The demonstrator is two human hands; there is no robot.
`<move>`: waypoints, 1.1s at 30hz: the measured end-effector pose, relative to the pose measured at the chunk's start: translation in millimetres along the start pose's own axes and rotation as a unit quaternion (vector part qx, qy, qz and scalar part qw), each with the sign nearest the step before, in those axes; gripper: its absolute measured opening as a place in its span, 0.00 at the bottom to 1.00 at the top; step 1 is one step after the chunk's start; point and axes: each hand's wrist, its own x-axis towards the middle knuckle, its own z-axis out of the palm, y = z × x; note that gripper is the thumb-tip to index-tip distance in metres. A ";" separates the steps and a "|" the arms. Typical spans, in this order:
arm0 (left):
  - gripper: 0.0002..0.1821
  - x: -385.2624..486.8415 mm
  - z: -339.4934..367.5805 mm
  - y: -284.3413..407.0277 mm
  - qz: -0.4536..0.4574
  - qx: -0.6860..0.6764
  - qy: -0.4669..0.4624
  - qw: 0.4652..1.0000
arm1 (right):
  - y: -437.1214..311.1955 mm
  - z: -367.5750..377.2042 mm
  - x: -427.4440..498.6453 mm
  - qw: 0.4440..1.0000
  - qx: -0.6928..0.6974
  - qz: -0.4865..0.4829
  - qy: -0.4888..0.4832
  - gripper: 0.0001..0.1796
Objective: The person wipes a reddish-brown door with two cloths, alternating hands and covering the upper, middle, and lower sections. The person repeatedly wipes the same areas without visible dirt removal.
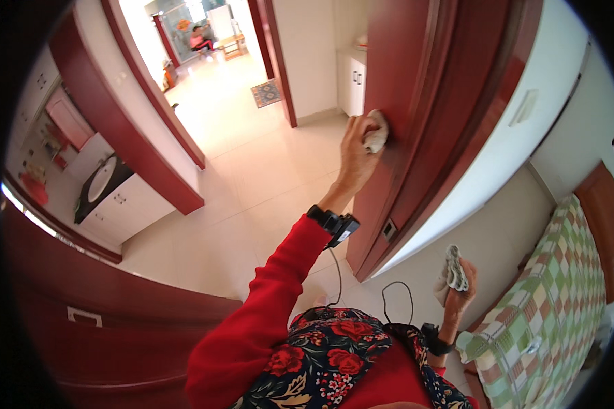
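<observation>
My left hand (357, 148) is raised ahead and grips a pale wadded cloth (376, 134). That cloth appears to press against the side of the reddish-brown wooden door frame (396, 76). Lower down the same frame sits a metal strike plate (389, 230). Off to my right, my right hand (460, 286) holds a folded grey-and-white cloth (455, 268), apart from the frame. Each wrist wears a black strapped device, and a thin black cable (339, 276) runs down from the left one (337, 227).
Left of me is a reddish-brown door (133, 347) with a metal lock plate. Beyond lie a washbasin (102, 179), the tiled hallway floor (245, 189) and a patterned mat (266, 93). A person (199, 40) sits low in the far room. A bed with a checked cover (547, 301) stands right.
</observation>
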 end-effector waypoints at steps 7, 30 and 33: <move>0.12 -60.4 3.4 -32.2 -0.317 -0.097 -0.039 0.943 | -7.3 -2.8 -3.5 1.000 0.015 0.012 0.018 0.19; 0.13 -108.3 2.7 -118.6 -0.497 -0.163 -0.130 0.842 | -31.7 -1.0 -3.2 0.997 -0.043 0.032 0.056 0.21; 0.12 -71.1 0.5 -96.9 -0.435 -0.172 -0.060 0.882 | -30.5 -2.3 -3.1 0.997 -0.048 0.026 0.049 0.20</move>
